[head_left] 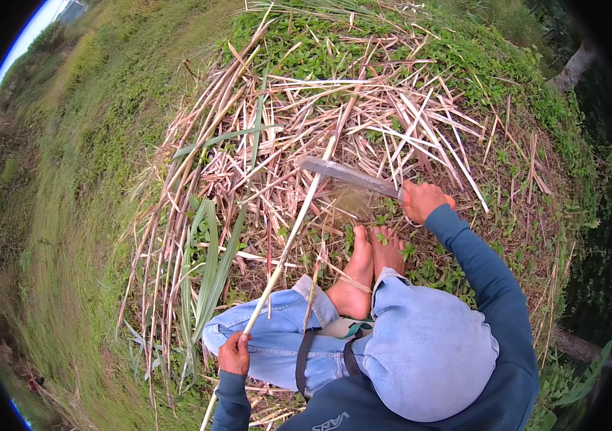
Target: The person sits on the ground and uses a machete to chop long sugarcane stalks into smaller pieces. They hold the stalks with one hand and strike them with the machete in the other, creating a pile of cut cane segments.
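Note:
A long reed-like stalk (288, 244) runs slantwise from my lap up over the litter. It is pale and bare along its lower length and browner toward the far end. My left hand (234, 353) is closed round this stalk beside my left knee. In my right hand (424, 202) is the handle of a machete (356, 177), its grey blade pointing left. The blade's tip lies across the stalk where the pale part meets the brown; whether it cuts in or only touches, I cannot tell.
Dry strips and husks (284, 133) litter the ground ahead. Several long brown stalks (176, 237) lie at the left, beside green leaves (212, 276). My bare feet (360, 273) are close below the blade. Grass (69, 215) slopes away left; a trunk (575, 66) stands far right.

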